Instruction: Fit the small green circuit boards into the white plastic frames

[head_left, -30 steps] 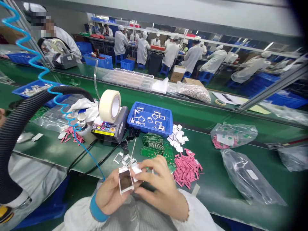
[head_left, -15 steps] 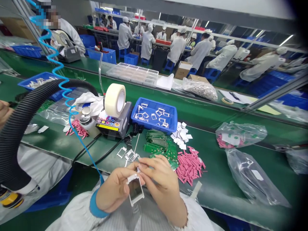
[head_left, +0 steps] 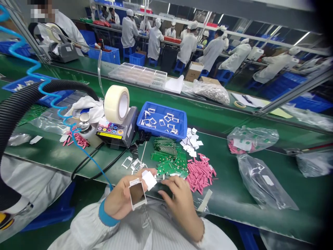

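Head cam view: the left hand (head_left: 120,198) has a small white-framed glass panel (head_left: 136,195) pinched between thumb and fingers, tilted a bit, with a little white paper square (head_left: 149,180) right up against the frame's top corner. The right hand (head_left: 179,205) is loosely curled and partly open, nothing I can see in it, sitting just below a pile of green circuit boards (head_left: 169,159). Pink strips (head_left: 200,175) lie just right of that pile, and loose white frames (head_left: 135,165) just left of it. Behind them there's a blue tray (head_left: 161,119) of more frames, next to a tape dispenser (head_left: 117,133) with a big roll of tape (head_left: 116,104). Clear plastic bags (head_left: 262,182) sit off to the right on the green workbench (head_left: 223,187).
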Demonstrator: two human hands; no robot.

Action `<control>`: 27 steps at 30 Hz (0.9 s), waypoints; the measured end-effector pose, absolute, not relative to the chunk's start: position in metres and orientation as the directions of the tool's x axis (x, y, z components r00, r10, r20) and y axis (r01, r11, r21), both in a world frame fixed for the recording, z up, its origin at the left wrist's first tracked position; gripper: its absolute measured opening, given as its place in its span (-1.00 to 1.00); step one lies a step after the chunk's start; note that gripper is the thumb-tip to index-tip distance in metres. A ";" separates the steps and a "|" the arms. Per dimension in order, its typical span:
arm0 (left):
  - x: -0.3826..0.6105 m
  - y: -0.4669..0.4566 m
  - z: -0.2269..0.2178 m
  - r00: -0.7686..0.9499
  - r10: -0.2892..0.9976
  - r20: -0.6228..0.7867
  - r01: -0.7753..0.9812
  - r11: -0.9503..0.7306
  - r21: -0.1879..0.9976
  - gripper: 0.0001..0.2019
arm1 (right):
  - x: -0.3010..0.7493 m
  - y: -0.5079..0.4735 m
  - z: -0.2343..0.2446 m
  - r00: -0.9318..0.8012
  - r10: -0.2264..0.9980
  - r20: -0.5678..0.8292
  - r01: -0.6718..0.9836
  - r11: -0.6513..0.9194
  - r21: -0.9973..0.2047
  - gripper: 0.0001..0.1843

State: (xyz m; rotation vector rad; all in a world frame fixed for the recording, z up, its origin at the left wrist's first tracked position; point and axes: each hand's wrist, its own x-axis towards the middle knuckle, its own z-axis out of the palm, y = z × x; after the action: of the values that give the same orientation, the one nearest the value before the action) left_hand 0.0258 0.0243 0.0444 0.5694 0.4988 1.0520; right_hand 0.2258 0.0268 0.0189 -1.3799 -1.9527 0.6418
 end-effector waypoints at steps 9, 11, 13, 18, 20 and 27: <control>0.039 0.029 0.056 0.488 0.872 -0.027 -0.617 0.366 0.697 -0.59 | 0.196 0.046 0.082 -0.498 0.809 -0.312 -0.222 -0.467 -0.856 -0.68; 0.038 0.029 0.055 0.457 0.888 -0.058 -0.611 0.361 0.705 -0.60 | 0.198 0.048 0.085 -0.474 0.828 -0.300 -0.190 -0.429 -0.883 -0.70; 0.038 0.029 0.054 0.392 0.913 -0.110 -0.628 0.353 0.694 -0.60 | 0.201 0.048 0.090 -0.362 0.919 -0.152 -0.057 -0.185 -0.981 -0.78; 0.042 0.030 0.051 0.257 0.931 -0.260 -0.652 0.366 0.665 -0.54 | 0.194 0.042 0.105 -0.310 0.766 0.562 0.556 0.626 -0.546 -0.92; 0.044 0.029 0.050 0.221 0.928 -0.301 -0.656 0.370 0.658 -0.58 | 0.186 0.040 0.105 -0.313 0.688 0.655 0.674 0.647 -0.357 -0.94; 0.050 0.030 0.038 0.231 0.890 -0.393 -0.780 0.411 0.472 -0.66 | 0.164 0.046 0.082 -0.336 0.715 0.613 0.720 0.615 -0.322 -0.87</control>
State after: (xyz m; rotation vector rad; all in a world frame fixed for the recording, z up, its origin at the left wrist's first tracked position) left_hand 0.0499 0.0295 0.0385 0.1894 0.6756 1.1579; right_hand 0.1638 0.0463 0.0821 -1.1245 -2.0931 -0.0087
